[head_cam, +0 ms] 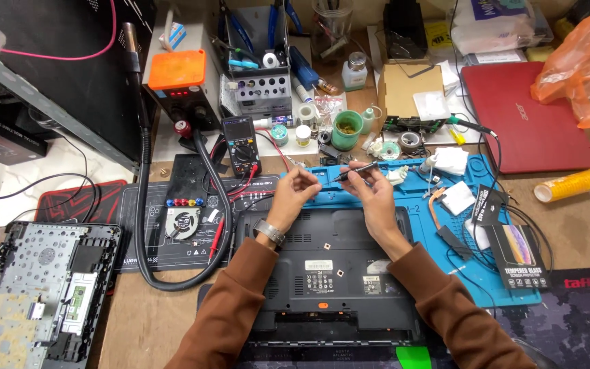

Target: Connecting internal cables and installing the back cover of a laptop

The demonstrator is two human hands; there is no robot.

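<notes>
black plastic, the laptop (329,270) lies bottom-up just below both hands, its vented rear edge right under the fingers, on a blue mat (486,273) that runs out to the right of them. the right hand (377,195) pinches a slim dark screwdriver (356,171) between thumb and fingers, clamped on its shaft; the tool lies nearly level, tip pointing left toward the left hand (295,191). the left fingers (308,179) are curled together at that tip, just touching or nearly so; whether they hold anything small there cannot be told. a watch (270,232) sits on the left wrist.

left of the fingers a thick black hose (146,205) loops down and back up, passing a small fan (183,222) on a dark mat. beyond the left fingers stands a multimeter (240,145), its red lead trailing toward the laptop. further left and low lies a stripped laptop chassis (42,294). above the right fingers sit a green cup (346,130) and small tape rolls. far right of the fingers rests a red laptop (527,116), with a yellow roll (571,184) near it. nothing lies between the hands and the laptop.
</notes>
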